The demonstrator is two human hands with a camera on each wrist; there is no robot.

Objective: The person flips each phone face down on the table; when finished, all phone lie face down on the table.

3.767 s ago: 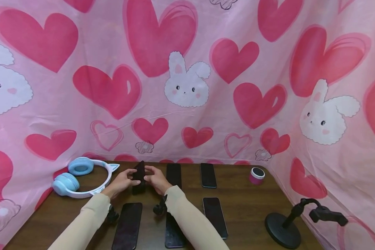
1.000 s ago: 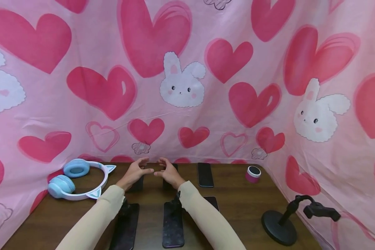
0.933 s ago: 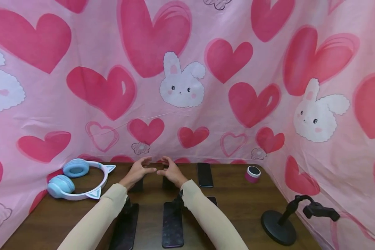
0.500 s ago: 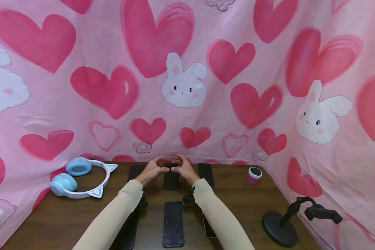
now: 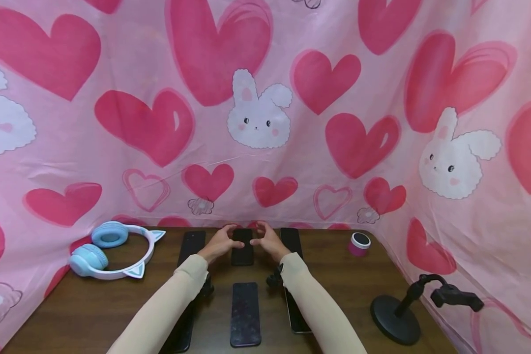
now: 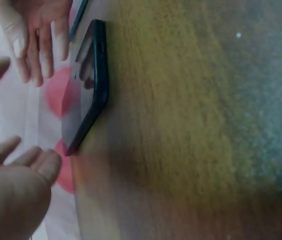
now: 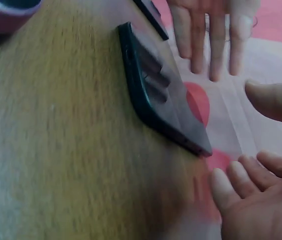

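"Nearest?"
"Smudged dark rectangular phone [image 5: 245,314], bottom ctr. Beyond, lower ctr: glassy black rectangular phone [image 5: 242,254], btwn L hand [image 5: 220,245] & R hand [image 5: 269,243], both spread, empty."
"Tip?"
"Prob. best press its long edges evenly."

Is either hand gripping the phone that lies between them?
No, the left wrist view shows the phone lying on the table, with gaps between it and the left hand and right hand.
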